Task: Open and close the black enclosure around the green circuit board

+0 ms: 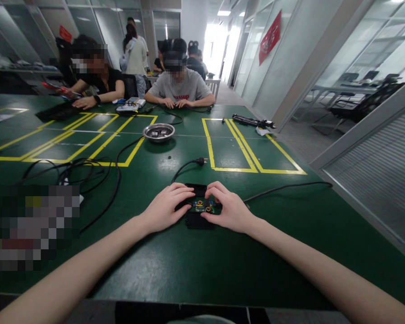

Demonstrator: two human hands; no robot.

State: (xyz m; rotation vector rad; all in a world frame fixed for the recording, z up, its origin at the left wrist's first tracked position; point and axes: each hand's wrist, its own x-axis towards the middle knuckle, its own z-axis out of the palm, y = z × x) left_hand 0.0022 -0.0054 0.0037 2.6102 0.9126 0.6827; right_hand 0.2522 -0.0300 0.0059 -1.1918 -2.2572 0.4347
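Head view: with my left hand [162,208] at one end and my right hand [234,210] at the other, I have the small green circuit board [200,208] between them, low on the green tabletop [175,265]. I take it that coming in from both sides steadies the board without covering its middle, where two copper-coloured ring coils show. My left fingers lie close together over its left end, the thumb tucked under them on the near side. My right thumb and forefinger curve apart into a wide C around its right end, the thumb reaching the edge of the near black housing piece [200,221]. Whether either hand truly pinches anything I cannot tell, as my fingers hide the contact.

The far black housing piece [200,191] sits just beyond the board, so the two pieces flank it, far and near; probably they are laid that way to leave the board exposed. My fingertips come close to the far piece as well.

Beyond my left hand a black power cord [182,168] curves out to its plug [201,161], and another black cable [286,185] runs off past my right. Farther off stands a metal bowl [149,133] with small metal parts [161,133] in it, well apart from my hands.
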